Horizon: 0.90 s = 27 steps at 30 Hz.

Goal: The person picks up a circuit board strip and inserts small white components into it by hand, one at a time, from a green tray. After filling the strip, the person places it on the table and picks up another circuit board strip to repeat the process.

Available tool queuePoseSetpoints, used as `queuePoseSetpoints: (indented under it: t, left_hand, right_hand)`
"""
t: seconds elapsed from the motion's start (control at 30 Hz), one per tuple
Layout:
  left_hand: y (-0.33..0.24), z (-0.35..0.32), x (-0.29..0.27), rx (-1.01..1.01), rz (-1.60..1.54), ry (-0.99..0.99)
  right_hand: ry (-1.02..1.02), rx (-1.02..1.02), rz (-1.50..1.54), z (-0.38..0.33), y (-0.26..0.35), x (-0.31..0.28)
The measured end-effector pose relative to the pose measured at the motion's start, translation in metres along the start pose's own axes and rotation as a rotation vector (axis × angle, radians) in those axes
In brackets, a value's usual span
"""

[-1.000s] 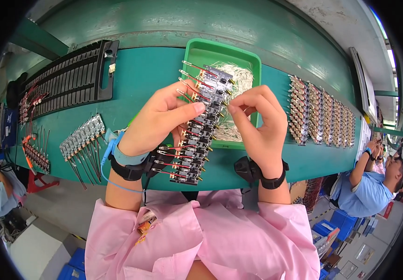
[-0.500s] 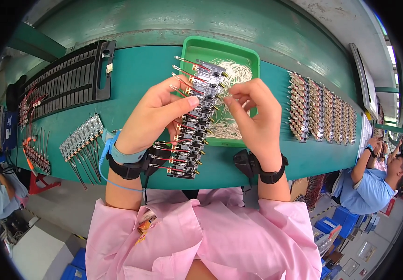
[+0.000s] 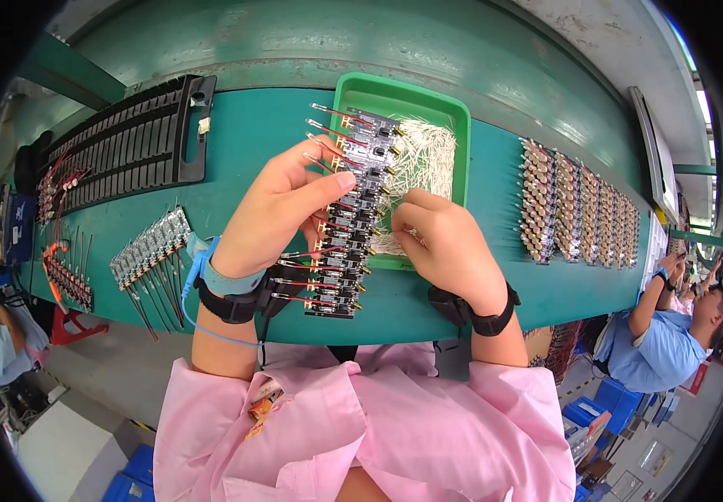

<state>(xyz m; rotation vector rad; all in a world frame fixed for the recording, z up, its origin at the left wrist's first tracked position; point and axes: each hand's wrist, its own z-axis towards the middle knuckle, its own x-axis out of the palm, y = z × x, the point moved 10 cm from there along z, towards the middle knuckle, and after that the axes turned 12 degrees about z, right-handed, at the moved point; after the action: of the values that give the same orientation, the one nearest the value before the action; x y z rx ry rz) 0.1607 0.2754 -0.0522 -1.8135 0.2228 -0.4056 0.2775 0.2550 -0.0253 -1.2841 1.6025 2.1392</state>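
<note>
My left hand grips a long panel of small circuit boards by its left side, thumb on top. Red wires with clear tips stick out to the left of the panel, and small brass-coloured parts line its right edge. My right hand is just right of the panel, over the near part of a green tray. Its fingers are curled and pinched together; whatever is between them is hidden. Thin white sleeve-like pieces lie heaped in the tray, partly behind the panel.
Rows of finished-looking board panels stand at the right. On the left are a black slotted rack, a board panel with dark wires and an orange-handled tool. A co-worker in blue sits at the far right.
My right hand has moved down and slightly left, away from the panel's upper right edge, its fingers curling in. My left hand keeps its hold on the panel.
</note>
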Motion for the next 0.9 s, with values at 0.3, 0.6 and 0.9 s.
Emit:
queuePoseSetpoints:
  t: [0.3,0.6,0.9]
  left_hand:
    - [0.001,0.000,0.005,0.011,0.004,0.026]
    - [-0.002,-0.001,0.007,0.004,0.009,0.061]
    - [-0.001,-0.001,0.008,0.012,0.003,0.069]
  right_hand:
    - [-0.214,0.041,0.526,0.003,0.010,-0.036]
    - [-0.330,-0.081,0.753,0.004,0.014,-0.040]
    - [-0.287,-0.125,0.695,0.004,0.017,-0.037]
